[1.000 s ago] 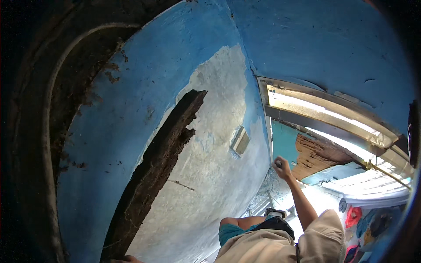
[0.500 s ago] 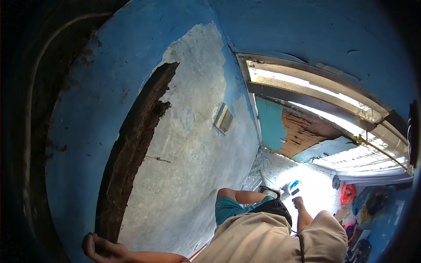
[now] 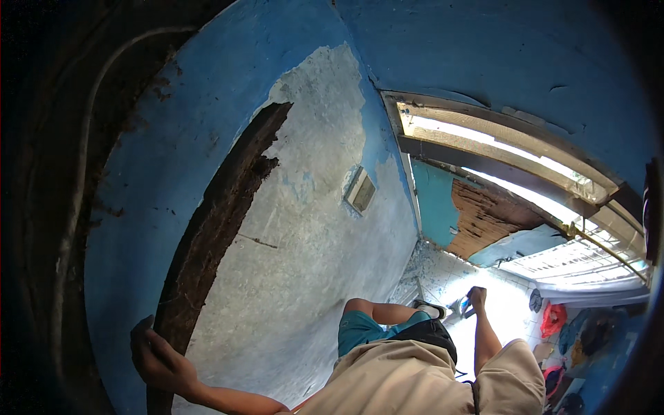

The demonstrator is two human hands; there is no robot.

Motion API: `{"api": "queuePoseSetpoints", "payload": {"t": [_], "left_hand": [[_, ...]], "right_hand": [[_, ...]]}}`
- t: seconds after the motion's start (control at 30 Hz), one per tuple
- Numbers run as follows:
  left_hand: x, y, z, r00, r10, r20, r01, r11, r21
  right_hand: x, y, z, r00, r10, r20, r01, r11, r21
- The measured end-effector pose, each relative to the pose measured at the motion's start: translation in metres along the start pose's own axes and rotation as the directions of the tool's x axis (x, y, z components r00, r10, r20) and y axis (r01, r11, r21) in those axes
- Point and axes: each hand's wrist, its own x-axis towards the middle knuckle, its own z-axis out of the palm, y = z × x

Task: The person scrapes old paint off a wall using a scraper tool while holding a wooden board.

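On the lower left, my left hand (image 3: 163,361) is closed around the lower part of a long, dark brown board (image 3: 220,197) with a ragged, rotted right edge. Its fingers bend over the board's left side; how firmly they hold is hard to see. The board runs up along the wall to a tapered top. Out to the right, my right hand (image 3: 477,297) grips a small, flat, dark tool (image 3: 469,312), scraper-like in shape. Behind it is a white and blue bucket (image 3: 457,304) on the bright floor, partly covered by the hand and tool.
A wall (image 3: 311,207) of peeling blue paint and bare grey plaster carries a switch plate (image 3: 360,190). A wooden frame with slats (image 3: 498,142) lies to the right, above a broken brown panel (image 3: 484,218). Red cloth (image 3: 552,319) and other clutter sit at the far right.
My left hand has moved up along the dark board and closed more around it. My right hand has lifted upward with the flat tool, now overlapping the bucket. The view has shifted slightly.
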Motion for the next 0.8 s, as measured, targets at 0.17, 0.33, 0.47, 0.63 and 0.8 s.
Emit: {"api": "queuePoseSetpoints", "payload": {"t": [0.17,0.33,0.47,0.63,0.8], "left_hand": [[-0.011,0.004,-0.005,0.993,-0.099,0.071,0.088,0.984,0.156],[-0.009,0.014,-0.008,0.997,0.01,-0.074,0.002,0.986,0.167],[-0.006,0.016,-0.001,0.999,0.016,-0.032,-0.011,0.99,0.14],[-0.002,0.024,-0.011,0.994,0.015,-0.111,-0.001,0.992,0.125],[-0.007,0.013,-0.009,0.999,-0.02,-0.027,0.023,0.994,0.11]], "right_hand": [[0.106,-0.213,0.001,0.945,0.309,-0.106,-0.119,0.628,0.769],[0.18,-0.362,0.002,0.974,0.215,-0.069,-0.077,0.602,0.794],[0.191,-0.493,-0.03,0.977,0.212,0.038,-0.113,0.354,0.928],[0.178,-0.564,-0.034,0.94,0.002,0.34,-0.327,-0.266,0.907],[0.138,-0.573,-0.035,0.826,-0.449,0.34,-0.546,-0.488,0.681]]}}
